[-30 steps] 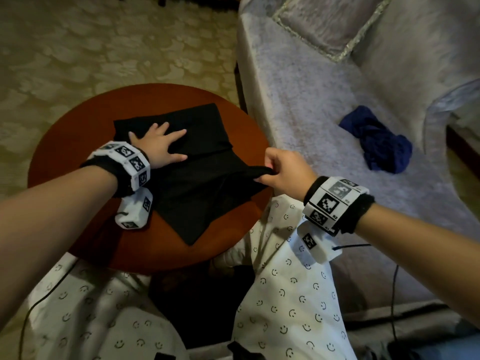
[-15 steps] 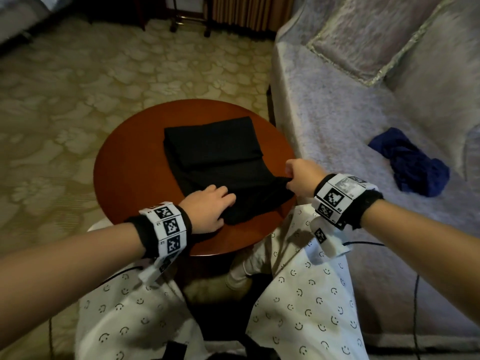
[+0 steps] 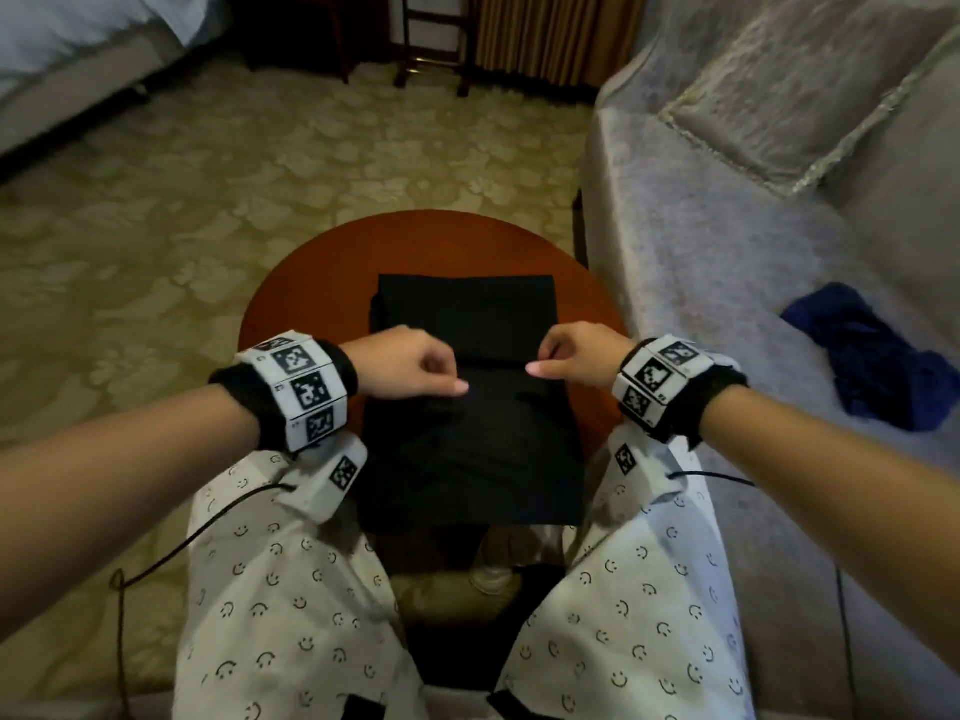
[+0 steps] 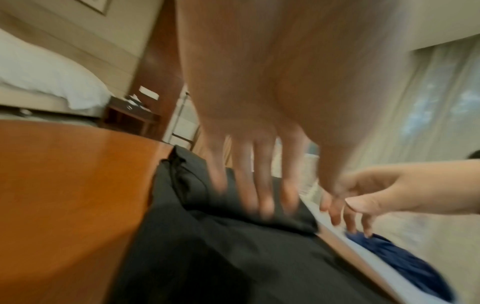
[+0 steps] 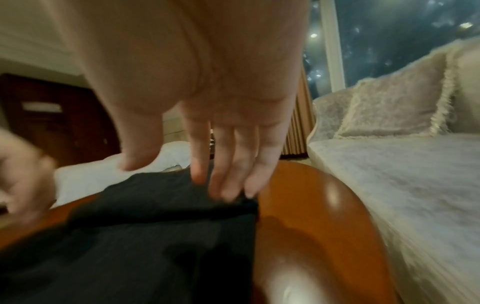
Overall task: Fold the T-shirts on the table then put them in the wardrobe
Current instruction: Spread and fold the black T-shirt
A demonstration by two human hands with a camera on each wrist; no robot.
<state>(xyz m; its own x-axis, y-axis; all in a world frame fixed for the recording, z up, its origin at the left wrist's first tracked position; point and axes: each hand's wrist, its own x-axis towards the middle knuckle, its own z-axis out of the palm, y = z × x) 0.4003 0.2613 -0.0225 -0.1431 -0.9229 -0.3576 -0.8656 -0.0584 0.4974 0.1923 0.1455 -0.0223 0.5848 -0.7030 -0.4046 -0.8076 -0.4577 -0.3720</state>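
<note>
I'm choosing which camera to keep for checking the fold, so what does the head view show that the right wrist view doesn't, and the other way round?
Only the head view shows the black T-shirt's whole folded outline, its near end hanging off the round table, the patterned trousers and the blue garment on the sofa.

Only the right wrist view shows the right hand's straight fingers at the shirt's fold edge, and the window.

Both show shirt, table, sofa and both hands.
</note>
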